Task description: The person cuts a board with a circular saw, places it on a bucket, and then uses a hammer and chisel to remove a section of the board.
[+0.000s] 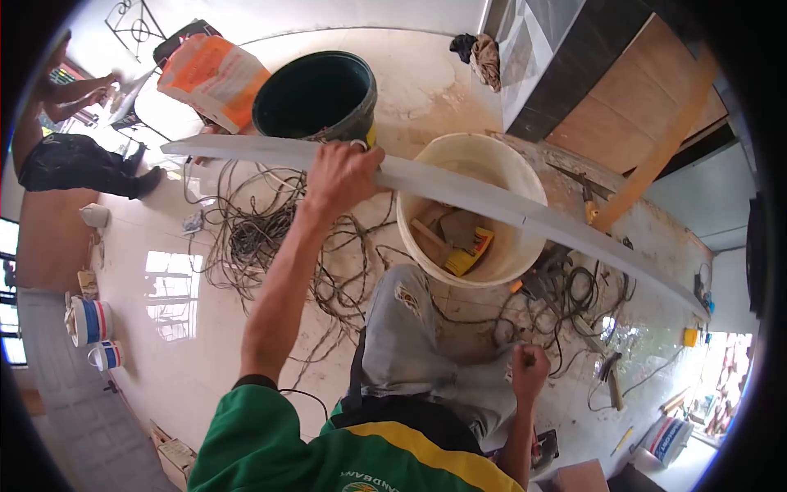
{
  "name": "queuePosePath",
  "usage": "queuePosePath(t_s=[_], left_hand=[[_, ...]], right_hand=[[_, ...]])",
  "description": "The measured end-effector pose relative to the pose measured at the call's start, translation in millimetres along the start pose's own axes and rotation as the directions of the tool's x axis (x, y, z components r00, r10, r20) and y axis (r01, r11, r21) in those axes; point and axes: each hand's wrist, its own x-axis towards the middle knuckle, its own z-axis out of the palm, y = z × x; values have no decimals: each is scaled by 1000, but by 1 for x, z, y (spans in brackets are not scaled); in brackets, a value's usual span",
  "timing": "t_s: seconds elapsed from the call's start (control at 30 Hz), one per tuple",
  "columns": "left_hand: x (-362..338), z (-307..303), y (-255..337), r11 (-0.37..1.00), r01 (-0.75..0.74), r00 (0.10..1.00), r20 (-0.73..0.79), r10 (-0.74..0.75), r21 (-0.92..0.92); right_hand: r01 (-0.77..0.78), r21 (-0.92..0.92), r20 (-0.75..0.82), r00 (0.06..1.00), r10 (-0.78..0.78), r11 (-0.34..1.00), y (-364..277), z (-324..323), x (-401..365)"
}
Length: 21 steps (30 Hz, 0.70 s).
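head view: left hand (340, 176) grips a long grey strip (459, 190); right hand (530, 371) curled.

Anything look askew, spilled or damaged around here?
Yes: the cable sprawls in a loose tangle across the floor, a possible snag underfoot. Brown smears mark the floor right of the dark green bucket. The jeans are torn at the knee.

green and yellow shirt (328, 459), faded grey ripped jeans (406, 344).
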Motion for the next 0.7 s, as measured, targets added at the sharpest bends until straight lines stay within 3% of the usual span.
queuePosePath(t_s=[0.13, 0.2, 0.43, 0.53, 0.6, 0.7], left_hand=[[11, -2, -5, 995, -44, 999, -3, 44, -93], [9, -3, -2, 993, -78, 994, -84, 72, -83], [32, -11, -6, 998, 5, 998, 57, -1, -69], [30, -7, -7, 995, -35, 999, -33, 32, -97], [34, -6, -8, 994, -28, 999, -23, 26, -105], [38, -6, -9, 994, -16, 1000, 3, 17, -112]], right_hand=[[65, 67, -83, 995, -60, 996, -10, 2, 16], [95, 123, -97, 992, -84, 988, -12, 2, 17], [238, 81, -129, 965, -226, 968, -70, -14, 37], [308, 9, -65, 950, -307, 951, -109, -34, 69], [403, -68, -135, 903, -409, 912, -131, -40, 90], [449, -76, -110, 883, -455, 890, -158, -37, 102]])
